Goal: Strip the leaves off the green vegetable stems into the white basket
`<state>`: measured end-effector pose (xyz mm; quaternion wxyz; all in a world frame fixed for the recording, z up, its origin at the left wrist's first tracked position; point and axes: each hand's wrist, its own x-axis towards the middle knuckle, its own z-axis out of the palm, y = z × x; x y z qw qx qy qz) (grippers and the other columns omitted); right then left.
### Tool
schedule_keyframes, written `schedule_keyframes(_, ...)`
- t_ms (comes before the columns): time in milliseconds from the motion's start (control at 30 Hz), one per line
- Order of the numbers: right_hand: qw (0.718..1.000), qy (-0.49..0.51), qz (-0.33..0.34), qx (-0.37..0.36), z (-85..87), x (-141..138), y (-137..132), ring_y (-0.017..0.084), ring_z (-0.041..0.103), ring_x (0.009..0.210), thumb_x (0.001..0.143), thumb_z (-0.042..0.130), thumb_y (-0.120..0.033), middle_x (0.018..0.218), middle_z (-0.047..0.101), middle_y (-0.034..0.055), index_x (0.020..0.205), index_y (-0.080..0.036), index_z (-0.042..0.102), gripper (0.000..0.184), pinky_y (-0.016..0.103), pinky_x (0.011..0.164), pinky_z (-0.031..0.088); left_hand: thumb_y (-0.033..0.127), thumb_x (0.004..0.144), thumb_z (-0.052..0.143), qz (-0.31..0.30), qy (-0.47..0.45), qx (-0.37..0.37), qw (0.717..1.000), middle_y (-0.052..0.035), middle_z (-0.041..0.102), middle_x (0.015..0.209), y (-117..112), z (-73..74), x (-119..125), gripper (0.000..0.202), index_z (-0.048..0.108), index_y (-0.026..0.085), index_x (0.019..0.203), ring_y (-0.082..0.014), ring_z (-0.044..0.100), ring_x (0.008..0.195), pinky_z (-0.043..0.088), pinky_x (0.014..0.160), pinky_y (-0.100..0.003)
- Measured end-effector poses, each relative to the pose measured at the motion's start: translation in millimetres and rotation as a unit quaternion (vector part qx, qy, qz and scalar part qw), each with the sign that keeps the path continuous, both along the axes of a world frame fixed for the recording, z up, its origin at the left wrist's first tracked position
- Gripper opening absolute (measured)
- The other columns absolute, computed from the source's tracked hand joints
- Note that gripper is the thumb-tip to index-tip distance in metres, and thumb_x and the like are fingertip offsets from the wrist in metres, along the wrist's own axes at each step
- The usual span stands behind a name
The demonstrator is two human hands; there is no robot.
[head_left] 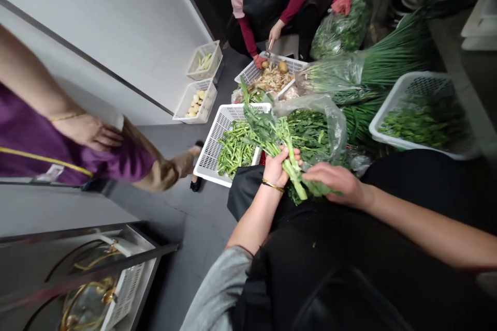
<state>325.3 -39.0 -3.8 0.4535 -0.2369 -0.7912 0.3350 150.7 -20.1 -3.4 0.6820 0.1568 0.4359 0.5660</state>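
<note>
My left hand (275, 169) is closed around a bunch of leafy green stalks (298, 187), its thick pale ends pointing toward my lap and its leaves away from me. Beside it, my right hand (341, 182) is closed on a green leaf (319, 189) at the lower part of the bunch. Just beyond my left hand stands a white slotted basket (209, 147) holding trimmed green stems (236, 151). An open clear plastic bag (338, 126) of leafy greens (308, 126) lies behind the bunch.
Across from me, a crouching person (267, 10) works over a basket of potatoes and peelings (272, 78). Another person (89, 134) stands at left. Long green onions (399, 51) and a basket of greens (423, 126) lie right. A metal rack (155, 253) stands lower left.
</note>
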Motion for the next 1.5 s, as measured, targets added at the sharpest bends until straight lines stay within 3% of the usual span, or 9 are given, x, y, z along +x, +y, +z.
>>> schedule_keyframes(167, 0.946, 0.043, -0.044, -0.319, 7.9, 0.9, 28.2, 0.014, 0.057, 0.048, 0.079, 0.058, -0.046, 0.059, 0.060, 0.0020, 0.084, -0.018, 0.061, 0.029, 0.026, 0.047, 0.048, 0.026, 0.075, 0.066, -0.070, -0.019, -0.036, 0.997, -0.0041, 0.063, 0.066, 0.2, 2.8, -6.8, 0.019, 0.055, 0.012, 0.083, -0.0118, 0.059, 0.049, 0.049, 0.047, -0.023)
schedule_keyframes(300, 0.866, 0.066, 0.075, -0.489, 1.9, -11.6, 63.0, 0.007, 0.044, 0.038, 0.063, 0.072, -0.048, 0.053, 0.057, 0.0004, 0.070, -0.013, 0.058, 0.038, 0.020, 0.034, 0.035, 0.033, 0.070, 0.071, -0.161, -0.018, -0.003, 0.987, -0.0022, 0.058, 0.058, -7.0, 6.3, -6.3, 0.027, 0.058, 0.011, 0.080, -0.0114, 0.056, 0.043, 0.045, 0.039, -0.020)
schedule_keyframes(467, 0.895, 0.043, -0.014, -0.445, -3.8, -28.5, 61.4, 0.008, 0.041, 0.035, 0.067, 0.067, -0.049, 0.051, 0.056, 0.0007, 0.068, -0.014, 0.059, 0.035, 0.022, 0.034, 0.033, 0.025, 0.056, 0.081, -0.130, 0.055, 0.040, 0.989, -0.0042, 0.065, 0.070, -14.3, 6.3, -0.5, 0.041, 0.058, 0.012, 0.088, -0.0143, 0.063, 0.052, 0.051, 0.048, -0.023)
schedule_keyframes(567, 0.963, -0.024, -0.101, -0.248, -2.3, -29.0, 41.2, 0.014, 0.054, 0.049, 0.074, 0.061, -0.045, 0.060, 0.059, 0.0030, 0.072, -0.017, 0.059, 0.029, 0.027, 0.047, 0.044, 0.025, 0.058, 0.079, -0.040, 0.081, 0.026, 0.996, -0.0031, 0.064, 0.065, -11.3, 1.3, 1.2, 0.036, 0.058, 0.012, 0.084, -0.0134, 0.062, 0.050, 0.049, 0.049, -0.022)
schedule_keyframes(700, 0.993, -0.107, 0.033, -0.034, -16.9, -6.0, 20.9, 0.017, 0.061, 0.073, 0.086, 0.048, -0.037, 0.083, 0.064, 0.0079, 0.085, -0.018, 0.062, 0.024, 0.028, 0.068, 0.048, 0.025, 0.064, 0.074, 0.002, 0.062, -0.017, 0.998, -0.0039, 0.065, 0.066, -2.2, -2.0, -6.4, 0.029, 0.056, 0.013, 0.084, -0.0141, 0.062, 0.051, 0.048, 0.046, -0.022)
schedule_keyframes(933, 0.823, -0.530, -0.050, -0.196, -53.5, 42.3, 48.5, 0.026, 0.063, 0.066, 0.065, 0.070, -0.033, 0.066, 0.064, 0.0094, 0.064, -0.017, 0.061, 0.018, 0.034, 0.058, 0.047, 0.017, 0.067, 0.070, -0.016, 0.004, 0.003, 1.000, -0.0028, 0.065, 0.072, -5.1, 5.2, -15.0, 0.020, 0.056, 0.015, 0.081, -0.0139, 0.064, 0.060, 0.052, 0.052, -0.023)
schedule_keyframes(1100, 0.936, -0.138, 0.008, -0.325, -4.9, -3.3, 69.7, 0.015, 0.060, 0.055, 0.079, 0.053, -0.054, 0.064, 0.064, 0.0037, 0.078, -0.018, 0.060, 0.037, 0.027, 0.051, 0.045, 0.020, 0.064, 0.073, -0.065, 0.005, 0.025, 0.998, -0.0035, 0.065, 0.074, -11.6, 7.2, -5.3, 0.026, 0.057, 0.014, 0.084, -0.0135, 0.063, 0.057, 0.050, 0.047, -0.021)
schedule_keyframes(1367, 0.959, 0.010, -0.123, -0.256, 4.7, -28.4, 50.8, 0.007, 0.045, 0.042, 0.080, 0.058, -0.045, 0.045, 0.046, -0.0039, 0.055, -0.018, 0.045, 0.039, 0.021, 0.043, 0.034, 0.031, 0.062, 0.077, 0.009, 0.088, 0.058, 0.994, -0.0022, 0.064, 0.062, -25.0, 8.9, 11.5, 0.037, 0.052, 0.015, 0.084, -0.0138, 0.062, 0.051, 0.049, 0.049, -0.023)
schedule_keyframes(1500, 0.913, 0.112, -0.045, -0.389, -0.9, -19.6, 49.3, 0.007, 0.045, 0.041, 0.079, 0.061, -0.044, 0.048, 0.051, -0.0033, 0.063, -0.017, 0.050, 0.033, 0.020, 0.039, 0.034, 0.032, 0.061, 0.078, -0.038, 0.053, 0.077, 0.995, -0.0037, 0.066, 0.066, -21.3, 5.0, 14.7, 0.039, 0.054, 0.014, 0.085, -0.0150, 0.063, 0.054, 0.049, 0.050, -0.025)
